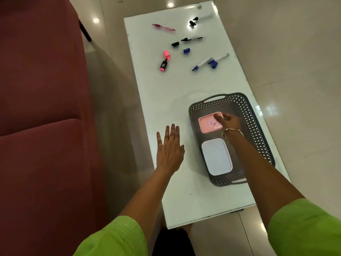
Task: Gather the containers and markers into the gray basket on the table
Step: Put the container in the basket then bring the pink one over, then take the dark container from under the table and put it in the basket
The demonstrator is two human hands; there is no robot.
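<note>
The gray basket [258,126] sits on the right side of the white table [166,93]. Inside it lie a pink-lidded container [207,124] at the far end and a white-lidded container [216,157] at the near end. My right hand [228,120] is inside the basket, fingers gripping the pink container's right edge. My left hand [169,146] rests flat and open on the table, left of the basket. Farther off lie a pink highlighter [163,65] with its pink cap [166,54], a blue marker [202,64], a black marker [191,39], a pink pen [163,27] and loose caps.
A dark red sofa [42,108] runs along the left, close to the table's left edge. Blue caps [186,50] [213,63] and black caps [175,44] [193,22] are scattered at the far end. Glossy tiled floor [295,71] lies to the right.
</note>
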